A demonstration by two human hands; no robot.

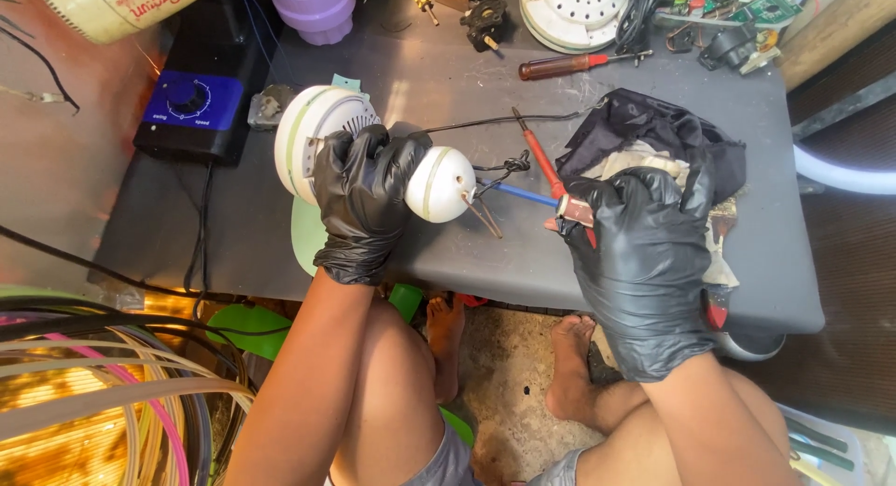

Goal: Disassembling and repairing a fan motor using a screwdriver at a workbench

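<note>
my left hand (366,201) grips the white fan motor housing (373,159); my right hand (644,253) is clamped on a soldering iron (551,173) near the blue wire (518,195); grey table (467,84).

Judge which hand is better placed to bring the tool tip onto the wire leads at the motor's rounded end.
Right, probably. The right hand already grips the red-handled tool with the blue wire, close to the leads. The left hand is wrapped around the white motor housing, steadying it.

Our left hand (366,206) hides the white motor housing's (313,140) middle; beyond it, the purple cup (319,10) is cut off by the frame's top.
</note>
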